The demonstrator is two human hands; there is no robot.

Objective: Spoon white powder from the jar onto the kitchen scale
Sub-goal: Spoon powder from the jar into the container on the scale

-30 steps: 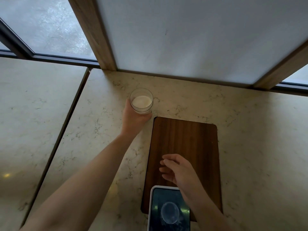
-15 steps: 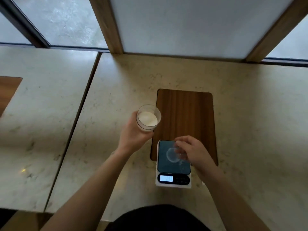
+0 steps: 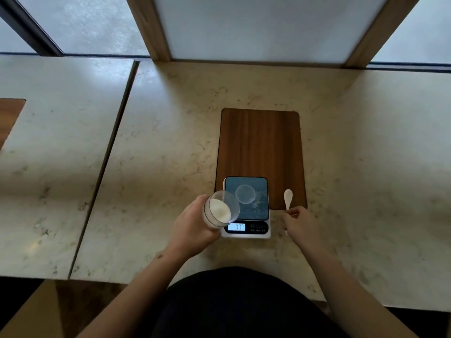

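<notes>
Left hand point(image 3: 195, 230) grips the tilted jar point(image 3: 219, 212) of white powder point(image 3: 220, 211) by the kitchen scale point(image 3: 247, 207).
Right hand point(image 3: 301, 224) pinches the spoon point(image 3: 288, 197), bowl apparently empty; the small dish point(image 3: 245, 194) on the scale looks bare, so all scooping remains.

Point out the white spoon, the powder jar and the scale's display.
white spoon point(image 3: 288, 195): head view, on its bowl.
powder jar point(image 3: 220, 211): head view, on the powder inside.
scale's display point(image 3: 236, 227): head view, on the lit digits.
</notes>
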